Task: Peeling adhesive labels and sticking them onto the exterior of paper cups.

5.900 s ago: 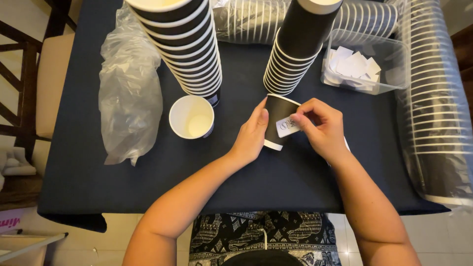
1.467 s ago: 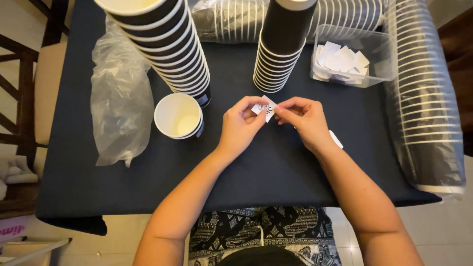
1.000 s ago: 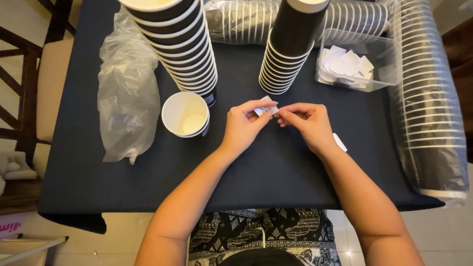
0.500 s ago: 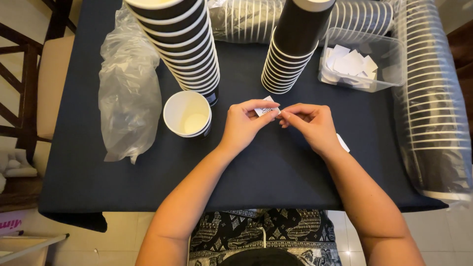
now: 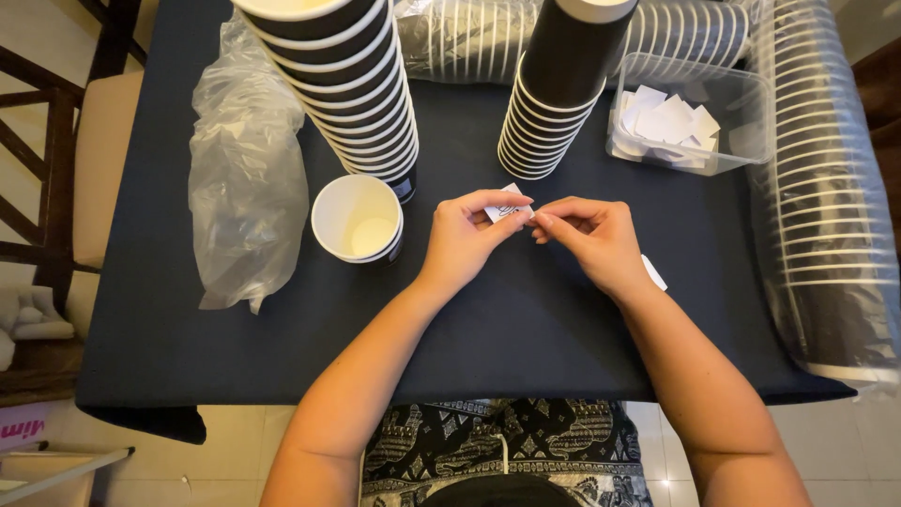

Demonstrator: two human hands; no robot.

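Two hands meet at mid-table over a dark cloth (image 5: 526, 338). The left hand (image 5: 465, 237) pinches a small white sticker (image 5: 507, 207) between thumb and fingers; the right hand (image 5: 593, 237) closes its fingertips on the sticker's right edge. Just left stands a single open cup (image 5: 357, 218). Two cup stacks (image 5: 352, 84) rise farther off, and a clear tub (image 5: 690, 117) of stickers sits far right.

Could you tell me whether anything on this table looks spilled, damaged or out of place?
Nothing looks spilled or broken. The one oddity is a small white slip lying loose on the dark table beside the right hand, outside the clear tub that holds the other slips.
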